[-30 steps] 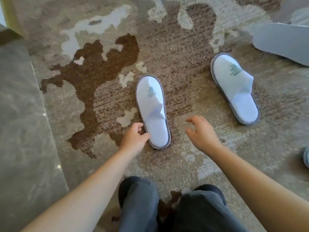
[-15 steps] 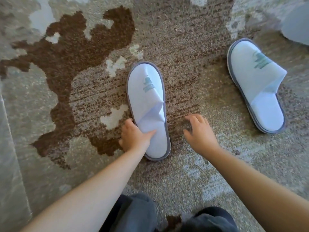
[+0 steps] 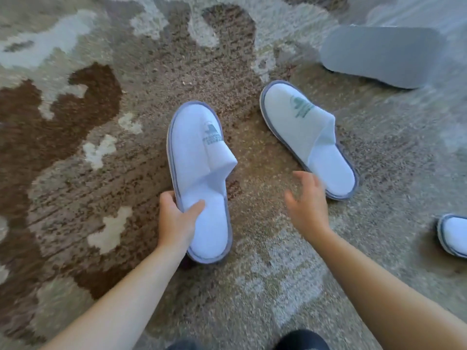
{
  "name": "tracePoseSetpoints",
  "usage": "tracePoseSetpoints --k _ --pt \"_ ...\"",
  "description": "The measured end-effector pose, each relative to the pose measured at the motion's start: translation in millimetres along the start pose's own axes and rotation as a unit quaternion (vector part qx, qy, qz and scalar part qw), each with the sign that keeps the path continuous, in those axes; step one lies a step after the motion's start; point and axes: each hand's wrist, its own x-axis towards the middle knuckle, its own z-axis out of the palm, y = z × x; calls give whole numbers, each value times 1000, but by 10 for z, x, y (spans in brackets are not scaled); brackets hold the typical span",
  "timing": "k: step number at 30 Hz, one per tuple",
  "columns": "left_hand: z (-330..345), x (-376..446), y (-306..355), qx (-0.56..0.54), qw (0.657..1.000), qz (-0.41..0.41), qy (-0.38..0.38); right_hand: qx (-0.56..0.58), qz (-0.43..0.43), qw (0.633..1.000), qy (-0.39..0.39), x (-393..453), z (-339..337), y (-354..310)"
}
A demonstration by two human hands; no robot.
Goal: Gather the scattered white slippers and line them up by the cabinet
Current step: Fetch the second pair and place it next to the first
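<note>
The left hand [image 3: 177,223] has its grip clamped on the near white slipper [image 3: 199,173], thumb on the insole, heel toward the person. The right hand [image 3: 307,200] hovers with fingers apart, just short of the second slipper [image 3: 303,132] (lying on the patterned carpet [image 3: 101,173]).

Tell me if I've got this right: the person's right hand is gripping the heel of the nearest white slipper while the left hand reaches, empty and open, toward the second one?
Not quite: the hands are swapped. In the head view the left hand grips the heel of the nearest white slipper, and the right hand reaches, empty and open, toward the second slipper.
</note>
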Motion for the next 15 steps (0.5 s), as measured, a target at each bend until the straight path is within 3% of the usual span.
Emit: tracePoseSetpoints --k 3,7,12,15 --pt "282 56 222 -24 999 13 -31 -19 90 994 61 233 -214 256" --pt "532 62 372 -46 998 21 -39 -43 180 982 42 513 -382 500" --pt "533 24 319 -22 999 17 -45 -63 208 976 13 584 -402 541" --pt "492 -3 278 -18 999 5 -42 38 225 973 40 503 -377 518"
